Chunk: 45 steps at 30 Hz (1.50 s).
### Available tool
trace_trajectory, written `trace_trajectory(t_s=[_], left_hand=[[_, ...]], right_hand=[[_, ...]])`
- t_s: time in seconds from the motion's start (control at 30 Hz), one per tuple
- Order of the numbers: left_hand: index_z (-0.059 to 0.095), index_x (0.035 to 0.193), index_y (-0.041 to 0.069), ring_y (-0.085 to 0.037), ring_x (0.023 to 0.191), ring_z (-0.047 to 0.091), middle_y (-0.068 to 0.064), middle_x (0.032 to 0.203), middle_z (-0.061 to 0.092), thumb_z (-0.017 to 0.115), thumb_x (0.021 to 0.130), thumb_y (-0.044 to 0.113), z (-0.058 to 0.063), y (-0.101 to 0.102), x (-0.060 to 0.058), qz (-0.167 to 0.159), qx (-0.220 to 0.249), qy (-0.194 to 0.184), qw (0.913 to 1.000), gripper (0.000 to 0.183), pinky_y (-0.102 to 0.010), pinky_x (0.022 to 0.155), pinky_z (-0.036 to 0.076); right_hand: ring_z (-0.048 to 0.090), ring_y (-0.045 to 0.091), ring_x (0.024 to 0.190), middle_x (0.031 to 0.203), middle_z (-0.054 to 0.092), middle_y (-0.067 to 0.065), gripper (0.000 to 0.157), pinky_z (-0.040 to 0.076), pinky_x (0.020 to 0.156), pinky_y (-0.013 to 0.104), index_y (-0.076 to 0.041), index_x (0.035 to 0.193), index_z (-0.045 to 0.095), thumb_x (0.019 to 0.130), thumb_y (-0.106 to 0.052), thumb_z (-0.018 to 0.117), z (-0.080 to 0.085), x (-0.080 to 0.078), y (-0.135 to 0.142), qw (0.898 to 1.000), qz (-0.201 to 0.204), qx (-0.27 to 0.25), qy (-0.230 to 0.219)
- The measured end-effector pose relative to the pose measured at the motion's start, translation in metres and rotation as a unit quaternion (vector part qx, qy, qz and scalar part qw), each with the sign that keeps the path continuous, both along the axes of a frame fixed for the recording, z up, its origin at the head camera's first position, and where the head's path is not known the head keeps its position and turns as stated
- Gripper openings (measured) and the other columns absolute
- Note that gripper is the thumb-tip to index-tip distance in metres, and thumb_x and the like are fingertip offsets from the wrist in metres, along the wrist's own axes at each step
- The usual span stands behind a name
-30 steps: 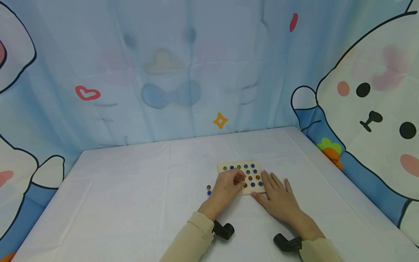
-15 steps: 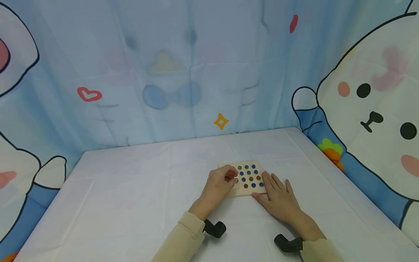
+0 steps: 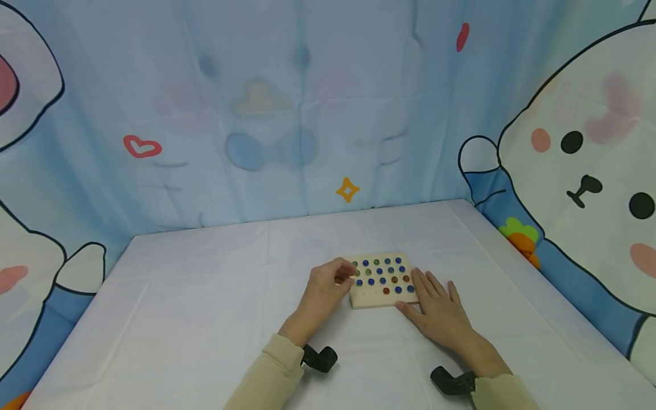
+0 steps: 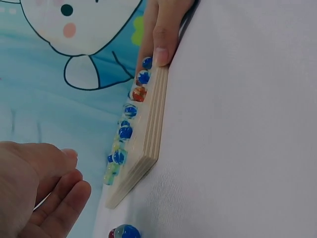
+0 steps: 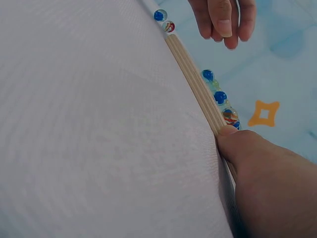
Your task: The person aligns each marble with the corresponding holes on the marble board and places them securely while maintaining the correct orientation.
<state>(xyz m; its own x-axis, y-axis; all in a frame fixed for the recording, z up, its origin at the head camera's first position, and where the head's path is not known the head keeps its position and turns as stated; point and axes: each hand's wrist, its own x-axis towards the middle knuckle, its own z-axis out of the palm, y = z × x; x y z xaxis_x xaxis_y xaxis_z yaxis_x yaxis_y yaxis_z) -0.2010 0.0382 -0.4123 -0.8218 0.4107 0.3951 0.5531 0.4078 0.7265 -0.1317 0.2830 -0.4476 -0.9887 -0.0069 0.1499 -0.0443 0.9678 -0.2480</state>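
A pale wooden board (image 3: 365, 300) lies on the table with rows of glass marbles (image 3: 382, 281) in blue, green and reddish brown. My right hand (image 3: 437, 310) rests along its right end, fingers straight and thumb at the near edge. My left hand (image 3: 319, 290) hovers by the left end, its fingers loosely bent, with nothing seen between thumb and fingertips in the left wrist view. Beside the board's left end lie loose marbles, one of them a blue marble (image 4: 128, 232) and another a red-streaked marble (image 5: 169, 27); in the head view the left hand hides them.
A white cloth covers the table (image 3: 189, 319). Behind it hangs a blue curtain (image 3: 256, 188) printed with cartoon animals. Each wrist wears a black camera mount (image 3: 322, 360) near the sleeve cuff.
My left hand has drawn back leftward from over the board, uncovering marbles in the left columns and leaving one in the third row. My right hand has stayed at the right end.
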Motion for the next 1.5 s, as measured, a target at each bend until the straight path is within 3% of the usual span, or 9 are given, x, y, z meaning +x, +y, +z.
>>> trace_trajectory(t_s=[0.4,0.73,1.07,1.5], left_hand=[[0.067,0.105,0.009,-0.011,0.086,0.066,-0.003,0.098,0.072,0.067,0.091,0.003,-0.001,-0.025,-0.001,0.040,-0.009,-0.011,0.9991,0.015,-0.019,0.076,0.056],[0.068,0.104,0.009,-0.014,0.086,0.065,-0.004,0.097,0.072,0.067,0.090,0.005,-0.013,-0.036,-0.001,0.061,-0.024,-0.029,0.9974,0.015,-0.026,0.078,0.055],[0.068,0.102,0.009,-0.009,0.080,0.062,-0.001,0.093,0.071,0.070,0.089,0.008,-0.019,-0.037,-0.003,0.055,-0.043,-0.050,0.9963,0.013,-0.022,0.074,0.052],[0.069,0.099,0.008,-0.009,0.079,0.064,-0.001,0.089,0.073,0.071,0.089,0.005,-0.024,-0.037,-0.004,0.046,-0.050,-0.022,0.9974,0.010,-0.022,0.073,0.053]], right_hand=[[0.019,0.047,0.148,0.160,0.024,0.027,0.094,0.003,0.116,0.071,0.005,0.154,0.021,0.095,-0.064,0.048,0.000,0.000,0.000,1.000,0.000,0.003,-0.001],[0.019,0.048,0.147,0.159,0.024,0.027,0.094,0.003,0.115,0.071,0.005,0.154,0.021,0.095,-0.063,0.049,0.000,0.000,0.001,1.000,0.001,-0.003,-0.001],[0.019,0.047,0.147,0.159,0.024,0.027,0.094,0.004,0.116,0.071,0.005,0.154,0.022,0.095,-0.063,0.049,0.000,-0.001,0.001,1.000,0.001,0.000,0.003],[0.019,0.048,0.147,0.159,0.025,0.027,0.094,0.003,0.116,0.071,0.005,0.154,0.022,0.095,-0.062,0.050,0.000,0.001,0.000,1.000,0.001,-0.005,0.004]])
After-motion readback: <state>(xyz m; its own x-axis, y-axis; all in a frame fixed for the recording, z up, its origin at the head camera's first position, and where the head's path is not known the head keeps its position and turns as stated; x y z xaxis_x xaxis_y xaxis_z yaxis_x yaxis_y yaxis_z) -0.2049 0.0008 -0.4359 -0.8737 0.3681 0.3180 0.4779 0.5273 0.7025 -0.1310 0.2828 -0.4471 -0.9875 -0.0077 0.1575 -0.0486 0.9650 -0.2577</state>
